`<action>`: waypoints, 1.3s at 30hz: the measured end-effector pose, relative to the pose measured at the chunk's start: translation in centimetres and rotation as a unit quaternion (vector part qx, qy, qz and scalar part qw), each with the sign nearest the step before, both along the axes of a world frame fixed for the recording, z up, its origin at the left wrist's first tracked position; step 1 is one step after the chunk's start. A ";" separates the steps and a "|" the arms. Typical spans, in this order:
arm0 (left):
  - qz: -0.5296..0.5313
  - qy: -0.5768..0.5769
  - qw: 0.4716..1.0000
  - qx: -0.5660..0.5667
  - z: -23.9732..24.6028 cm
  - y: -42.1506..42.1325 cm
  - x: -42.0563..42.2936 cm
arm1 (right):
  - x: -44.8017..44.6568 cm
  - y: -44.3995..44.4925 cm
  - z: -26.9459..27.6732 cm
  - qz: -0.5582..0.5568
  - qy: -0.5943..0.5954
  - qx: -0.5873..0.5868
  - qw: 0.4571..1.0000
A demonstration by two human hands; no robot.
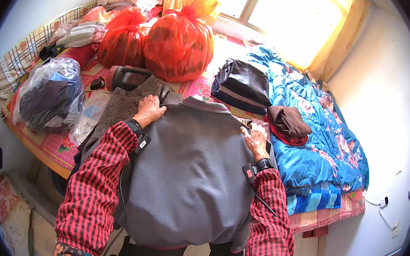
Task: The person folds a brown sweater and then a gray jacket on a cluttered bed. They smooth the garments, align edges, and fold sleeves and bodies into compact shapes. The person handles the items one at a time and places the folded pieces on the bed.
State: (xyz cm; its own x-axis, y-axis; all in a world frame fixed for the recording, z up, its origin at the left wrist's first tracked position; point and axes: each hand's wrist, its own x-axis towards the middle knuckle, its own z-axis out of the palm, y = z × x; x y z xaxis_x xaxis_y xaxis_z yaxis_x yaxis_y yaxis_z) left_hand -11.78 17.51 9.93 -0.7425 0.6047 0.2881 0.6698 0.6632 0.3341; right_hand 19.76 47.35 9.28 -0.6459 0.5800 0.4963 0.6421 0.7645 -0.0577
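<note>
A grey collared jacket (pixel 194 163) is spread with its back upward, its collar toward the bed and its lower part hanging over the bed's near edge. My left hand (pixel 150 110) is on its left shoulder, fingers bent over the cloth. At the right shoulder, my right hand (pixel 257 138) has its fingers on the fabric; part of the grip is hidden. A brown knitted garment (pixel 115 109) lies beside and partly under the jacket, at my left hand. Beyond my right hand sits a folded brown garment (pixel 289 121) on something red.
Red plastic bags (pixel 181 47) stand at the back, a clear bag of clothes (pixel 52 96) at the left. A dark lantern-like object (pixel 130 79) lies behind the knit. Folded dark clothes (pixel 245 82) and a blue floral quilt (pixel 317 138) occupy the right side of the bed.
</note>
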 end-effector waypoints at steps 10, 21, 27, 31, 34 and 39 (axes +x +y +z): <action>-0.013 -0.135 0.987 0.090 -1.3 3.2 -4.2 | -2.3 4.6 -1.0 0.008 0.023 0.041 0.999; -0.058 -0.130 0.988 0.056 -3.0 2.8 -4.0 | -2.9 4.6 -5.4 -0.003 -0.040 0.003 0.999; -0.117 -0.165 0.973 0.107 1.5 -4.2 -3.6 | 1.2 -3.9 2.1 0.081 -0.038 0.000 0.996; -0.116 -0.127 0.967 0.188 3.9 -15.2 0.9 | 6.2 -15.3 4.8 0.184 0.002 -0.035 0.982; -0.113 -0.127 0.966 0.197 3.4 -23.5 6.5 | 8.9 -24.3 4.9 0.230 -0.007 -0.081 0.970; -0.016 -0.077 0.983 0.164 0.0 -33.0 10.3 | 11.0 -37.8 2.5 0.347 0.049 -0.184 0.918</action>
